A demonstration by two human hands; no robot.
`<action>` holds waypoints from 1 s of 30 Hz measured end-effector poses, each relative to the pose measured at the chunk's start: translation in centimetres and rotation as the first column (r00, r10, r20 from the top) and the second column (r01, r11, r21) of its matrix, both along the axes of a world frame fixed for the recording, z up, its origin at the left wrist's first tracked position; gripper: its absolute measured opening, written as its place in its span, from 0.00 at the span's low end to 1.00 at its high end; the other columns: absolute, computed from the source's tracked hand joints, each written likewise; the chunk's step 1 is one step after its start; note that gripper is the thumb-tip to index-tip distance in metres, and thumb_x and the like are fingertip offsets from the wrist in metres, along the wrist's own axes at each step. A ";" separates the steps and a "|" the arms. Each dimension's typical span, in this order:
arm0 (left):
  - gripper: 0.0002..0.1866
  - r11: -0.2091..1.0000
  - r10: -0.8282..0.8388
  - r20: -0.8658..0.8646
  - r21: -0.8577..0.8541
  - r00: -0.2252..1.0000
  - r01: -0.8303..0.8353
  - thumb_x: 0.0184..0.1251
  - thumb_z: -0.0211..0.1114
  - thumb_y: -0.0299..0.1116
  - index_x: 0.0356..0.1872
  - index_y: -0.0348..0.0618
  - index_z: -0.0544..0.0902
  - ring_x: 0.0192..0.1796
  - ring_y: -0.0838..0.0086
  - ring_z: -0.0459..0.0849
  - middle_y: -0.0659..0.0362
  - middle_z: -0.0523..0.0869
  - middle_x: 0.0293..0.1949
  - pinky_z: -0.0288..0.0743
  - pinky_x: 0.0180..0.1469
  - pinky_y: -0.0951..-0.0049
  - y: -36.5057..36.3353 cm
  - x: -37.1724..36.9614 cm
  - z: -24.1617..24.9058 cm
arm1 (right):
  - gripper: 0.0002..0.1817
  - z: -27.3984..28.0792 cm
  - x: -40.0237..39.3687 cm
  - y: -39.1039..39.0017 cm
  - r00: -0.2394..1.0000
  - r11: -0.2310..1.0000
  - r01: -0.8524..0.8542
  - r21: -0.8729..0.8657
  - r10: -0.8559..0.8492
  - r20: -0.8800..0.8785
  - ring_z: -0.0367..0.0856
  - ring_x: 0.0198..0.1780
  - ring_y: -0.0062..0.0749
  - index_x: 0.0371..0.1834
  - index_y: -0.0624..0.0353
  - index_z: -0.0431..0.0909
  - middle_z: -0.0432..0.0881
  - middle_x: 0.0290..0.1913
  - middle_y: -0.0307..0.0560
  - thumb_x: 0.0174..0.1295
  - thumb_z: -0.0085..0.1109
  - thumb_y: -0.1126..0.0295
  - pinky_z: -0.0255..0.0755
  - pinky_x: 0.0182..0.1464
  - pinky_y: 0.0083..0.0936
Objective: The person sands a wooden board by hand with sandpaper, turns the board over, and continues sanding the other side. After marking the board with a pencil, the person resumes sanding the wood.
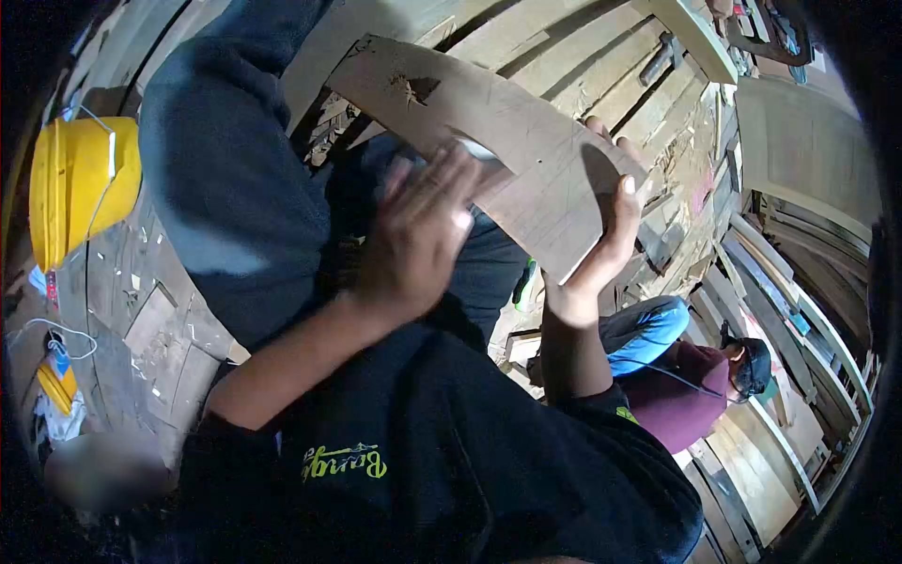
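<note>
A flat wooden board [526, 141] lies at a slant above my lap, with a rough, splintered notch near its upper left end. My right hand [611, 226] grips its right end, thumb on the near face and fingertips showing past the far edge. Over the board's lower edge, my left hand [423, 226] is blurred, its fingers bent together around a small item. Only a pale white part [477, 148] of that item shows against the board; the fingers hide the rest.
A yellow container [85, 183] stands at the far left. Wooden slats [564, 56] with shavings lie beyond the board, with a hammer-like tool [662, 58] on them. A crouching person in a maroon top [681, 395] is at the lower right, near stacked planks [799, 310].
</note>
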State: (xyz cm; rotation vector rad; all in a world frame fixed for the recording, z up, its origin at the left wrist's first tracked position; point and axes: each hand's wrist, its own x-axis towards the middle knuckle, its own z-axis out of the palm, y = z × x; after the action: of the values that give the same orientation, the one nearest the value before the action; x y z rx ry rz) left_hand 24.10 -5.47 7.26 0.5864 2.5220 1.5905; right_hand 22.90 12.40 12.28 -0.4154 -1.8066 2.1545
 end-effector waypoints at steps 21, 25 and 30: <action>0.23 0.892 -0.206 -0.163 0.374 0.965 0.253 0.69 0.53 0.27 0.62 0.23 0.71 0.73 0.47 0.64 0.34 0.70 0.66 0.52 0.76 0.54 3.5 0.1 5.2 | 0.31 0.0 0.0 0.0 0.991 0.945 0.116 -0.306 -0.091 0.094 0.68 0.68 0.46 0.62 0.59 0.67 0.71 0.65 0.60 0.72 0.40 0.42 0.59 0.71 0.44; 0.23 0.973 -0.115 -0.167 0.178 0.979 0.144 0.70 0.52 0.30 0.63 0.27 0.71 0.72 0.48 0.66 0.37 0.72 0.66 0.55 0.76 0.56 4.0 -2.6 2.7 | 0.30 -0.4 -0.1 0.3 0.999 0.993 0.045 -0.113 -0.044 0.013 0.69 0.67 0.48 0.62 0.59 0.67 0.71 0.65 0.61 0.72 0.41 0.43 0.60 0.71 0.46; 0.22 0.982 -0.118 -0.162 0.128 0.980 0.140 0.73 0.48 0.29 0.64 0.28 0.69 0.74 0.52 0.65 0.39 0.70 0.67 0.53 0.76 0.55 5.0 -3.5 1.1 | 0.29 -0.8 0.2 0.8 0.999 0.989 0.053 -0.137 -0.053 0.008 0.68 0.69 0.50 0.61 0.58 0.67 0.71 0.66 0.64 0.73 0.40 0.45 0.60 0.71 0.47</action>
State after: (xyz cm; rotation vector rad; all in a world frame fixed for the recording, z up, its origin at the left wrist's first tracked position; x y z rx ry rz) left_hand 20.59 -0.48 8.35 0.9040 2.4311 1.7453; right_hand 23.08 13.16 11.46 -0.4941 -1.6363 2.2500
